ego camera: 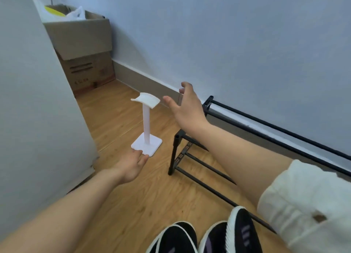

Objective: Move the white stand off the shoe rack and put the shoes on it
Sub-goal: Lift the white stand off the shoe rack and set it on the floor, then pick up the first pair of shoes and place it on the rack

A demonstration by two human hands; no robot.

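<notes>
The white stand (146, 123), a slim post on a square base with a curved top, stands upright on the wooden floor just left of the black shoe rack (247, 148). My left hand (131, 167) rests at the near edge of its base, fingers loosely extended and touching it. My right hand (187, 108) hovers open beside the curved top, a short gap away, holding nothing. Black shoes with white soles (209, 235) lie on the floor at the bottom of the view, near the rack's front rail. The rack's bars carry nothing.
A cardboard box (83, 49) with a yellow item and a white bag stands in the far corner. A white panel (38, 101) closes off the left side. The pale blue wall and skirting board (148, 82) run behind the rack.
</notes>
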